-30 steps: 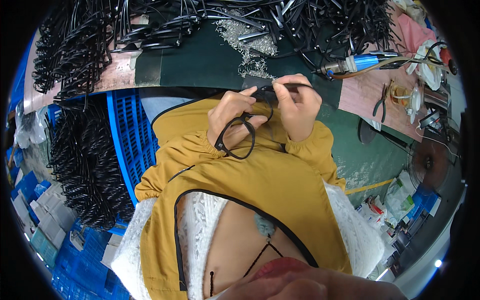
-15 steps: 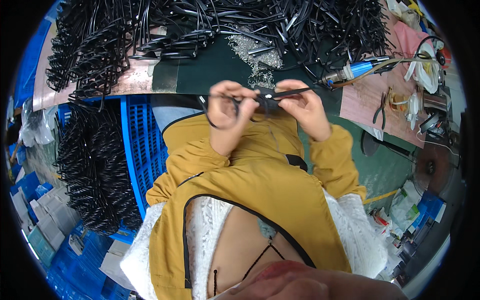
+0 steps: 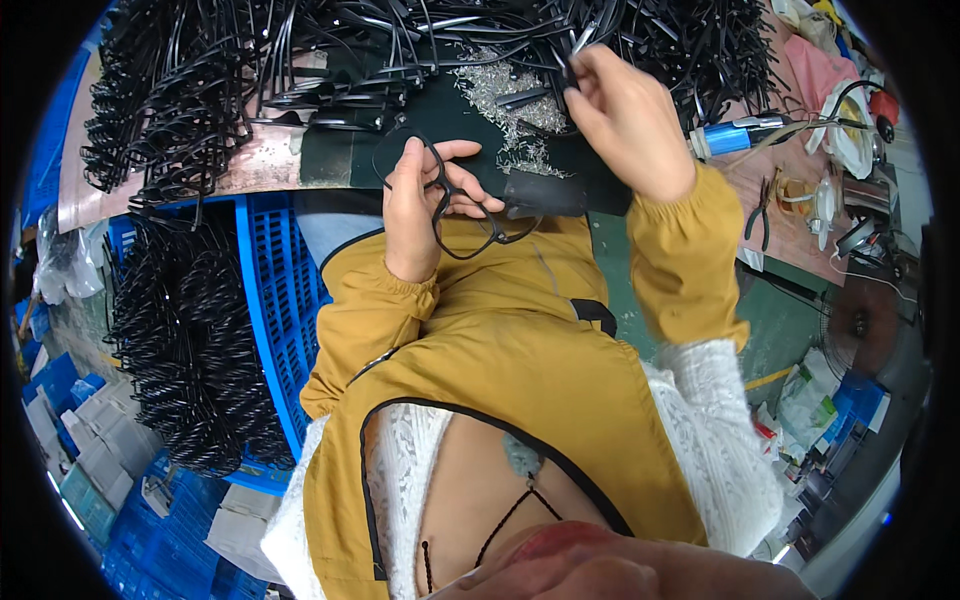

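Left grip [image 3: 410, 212] holds a thin, round-rimmed black eyeglass frame [image 3: 443, 184].

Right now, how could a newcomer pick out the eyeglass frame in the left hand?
Start at the workbench across the top, then find its dark green section. At that section's near edge, the left hand holds the black eyeglass frame with its two rounded rims. Unlike the bunched frames on the bench to its left, it is apart, held in a hand.
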The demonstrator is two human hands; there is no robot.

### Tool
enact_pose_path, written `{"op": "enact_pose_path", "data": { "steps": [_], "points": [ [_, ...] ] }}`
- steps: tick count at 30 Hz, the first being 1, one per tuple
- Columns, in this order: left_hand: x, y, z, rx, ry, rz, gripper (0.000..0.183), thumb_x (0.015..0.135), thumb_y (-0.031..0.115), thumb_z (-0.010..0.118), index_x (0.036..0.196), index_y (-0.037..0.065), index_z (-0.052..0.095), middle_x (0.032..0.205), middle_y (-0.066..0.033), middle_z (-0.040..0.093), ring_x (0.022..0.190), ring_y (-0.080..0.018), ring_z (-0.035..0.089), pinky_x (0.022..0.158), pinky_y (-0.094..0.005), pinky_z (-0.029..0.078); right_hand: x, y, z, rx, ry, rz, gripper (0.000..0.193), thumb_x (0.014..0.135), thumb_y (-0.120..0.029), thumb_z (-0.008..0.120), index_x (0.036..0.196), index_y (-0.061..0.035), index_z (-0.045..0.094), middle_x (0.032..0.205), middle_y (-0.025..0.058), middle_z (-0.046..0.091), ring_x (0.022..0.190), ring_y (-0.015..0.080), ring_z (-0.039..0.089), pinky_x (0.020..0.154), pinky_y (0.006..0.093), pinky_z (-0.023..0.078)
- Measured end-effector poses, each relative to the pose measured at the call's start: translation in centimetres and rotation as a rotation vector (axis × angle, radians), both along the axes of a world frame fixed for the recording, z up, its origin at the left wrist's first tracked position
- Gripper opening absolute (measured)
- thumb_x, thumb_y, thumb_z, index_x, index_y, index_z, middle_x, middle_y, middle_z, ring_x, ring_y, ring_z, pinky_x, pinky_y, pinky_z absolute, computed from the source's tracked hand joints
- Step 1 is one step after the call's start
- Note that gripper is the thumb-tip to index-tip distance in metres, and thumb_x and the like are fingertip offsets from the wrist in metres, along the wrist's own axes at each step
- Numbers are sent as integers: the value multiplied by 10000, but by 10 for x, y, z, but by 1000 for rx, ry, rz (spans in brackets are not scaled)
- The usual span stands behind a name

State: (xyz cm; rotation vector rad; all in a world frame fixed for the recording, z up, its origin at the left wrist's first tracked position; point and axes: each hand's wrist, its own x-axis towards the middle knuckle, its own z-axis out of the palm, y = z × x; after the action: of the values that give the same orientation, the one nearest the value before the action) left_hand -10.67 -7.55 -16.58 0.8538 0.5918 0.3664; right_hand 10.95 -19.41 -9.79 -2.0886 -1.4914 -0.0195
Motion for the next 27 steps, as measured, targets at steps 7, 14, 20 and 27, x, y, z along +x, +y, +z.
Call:
{"op": "enact_pose_path", "data": {
  "steps": [7,14,20,27],
  "points": [
    [6,-31,11,-394,189,-632,491,1033,325,444,1244,-44,690,671,-105,645,597,-233,682,553,-288,544,-58,-64,-80,319,819,-222,111,967,9,677,1059,50,629,984,54,667,845,114,652,765,249,544],
    [12,-45,2,-448,180,-572,403,1005,147,439,1301,-18,656,672,-107,648,543,-233,677,508,-300,560,-61,-61,-84,442,987,-170,84,879,50,711,949,57,665,934,98,678,731,147,664,656,262,545],
    [18,-47,12,-286,295,-565,426,963,152,445,1271,-58,652,647,-118,601,513,-233,615,546,-358,570,-48,-56,-79,215,516,17,76,884,20,712,936,51,666,883,92,656,702,135,606,619,255,490],
    [17,-39,16,-322,233,-541,408,970,173,459,1251,-34,671,619,-115,589,521,-239,620,526,-332,533,-59,-58,-73,303,593,-55,139,889,-2,717,1020,35,692,914,108,689,724,176,652,648,272,523]
  ]
}}
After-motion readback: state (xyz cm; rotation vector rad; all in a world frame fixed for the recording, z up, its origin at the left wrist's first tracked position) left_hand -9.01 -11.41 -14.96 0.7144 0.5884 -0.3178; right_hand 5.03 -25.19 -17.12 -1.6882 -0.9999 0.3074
